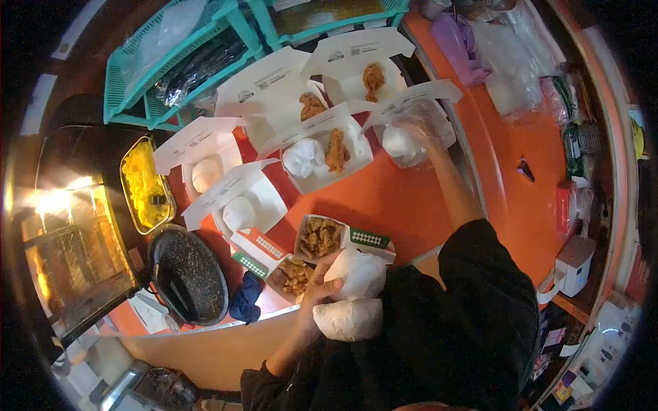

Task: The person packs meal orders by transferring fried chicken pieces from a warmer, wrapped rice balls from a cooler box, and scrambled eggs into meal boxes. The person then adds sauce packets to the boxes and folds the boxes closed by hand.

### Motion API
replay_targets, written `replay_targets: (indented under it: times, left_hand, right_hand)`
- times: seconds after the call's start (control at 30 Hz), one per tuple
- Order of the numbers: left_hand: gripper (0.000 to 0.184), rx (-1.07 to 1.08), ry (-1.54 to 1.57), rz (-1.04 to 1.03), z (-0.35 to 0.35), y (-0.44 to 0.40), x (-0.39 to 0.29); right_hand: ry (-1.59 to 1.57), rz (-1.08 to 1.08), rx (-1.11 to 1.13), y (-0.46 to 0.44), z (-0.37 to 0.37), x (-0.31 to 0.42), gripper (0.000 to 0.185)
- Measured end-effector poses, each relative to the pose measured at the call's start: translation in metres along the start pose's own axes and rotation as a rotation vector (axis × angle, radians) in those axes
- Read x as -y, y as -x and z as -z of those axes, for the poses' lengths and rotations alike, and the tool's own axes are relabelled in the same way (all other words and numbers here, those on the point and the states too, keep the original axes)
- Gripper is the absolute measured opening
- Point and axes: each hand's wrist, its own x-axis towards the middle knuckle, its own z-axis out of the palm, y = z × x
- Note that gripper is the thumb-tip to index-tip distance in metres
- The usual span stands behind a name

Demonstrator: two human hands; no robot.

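The left hand (320,289) gripped two white bundles (360,275). The right hand (426,131), blurred, was at another bundle (396,142) in a box (443,90); its grip was indeterminable.

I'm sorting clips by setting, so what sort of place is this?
Probably a fried-chicken takeaway stall: open cardboard boxes hold fried pieces and white wrapped bundles, and a lit glass cabinet stands at the left.

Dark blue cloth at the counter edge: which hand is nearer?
Left. The left hand is just to the cloth's right, holding white-wrapped bundles. The right hand is much farther off, at the rightmost open white box.
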Motion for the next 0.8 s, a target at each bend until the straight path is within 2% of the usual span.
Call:
replay_targets:
  times: [0.13, 0.27, 0.43, 0.53, 0.7, 0.8]
  left_hand:
    - [0.059, -0.01, 0.014, -0.002, -0.018, -0.008, 0.002]
    - [0.059, -0.041, 0.06, -0.015, -0.029, -0.011, 0.005]
    - [0.06, -0.041, 0.051, -0.046, -0.032, -0.012, 0.005]
    - [0.06, -0.051, 0.059, -0.054, -0.028, -0.009, 0.008]
    - [0.061, -0.05, 0.081, -0.074, -0.02, -0.003, 0.013]
    - [0.061, -0.068, 0.11, -0.067, -0.019, 0.005, 0.015]
  right_hand:
    - [0.031, -0.013, 0.062, -0.012, 0.007, -0.009, 0.044]
    - [0.037, 0.023, 0.16, -0.008, -0.008, -0.013, 0.039]
    - [0.334, 0.172, -0.028, 0.038, 0.022, 0.039, 0.034]
    - [0.589, 0.238, -0.006, 0.051, 0.033, 0.074, 0.031]
    - [0.874, 0.278, -0.074, 0.055, 0.024, 0.078, 0.029]
    - [1.021, 0.341, -0.098, 0.055, 0.03, 0.054, 0.025]
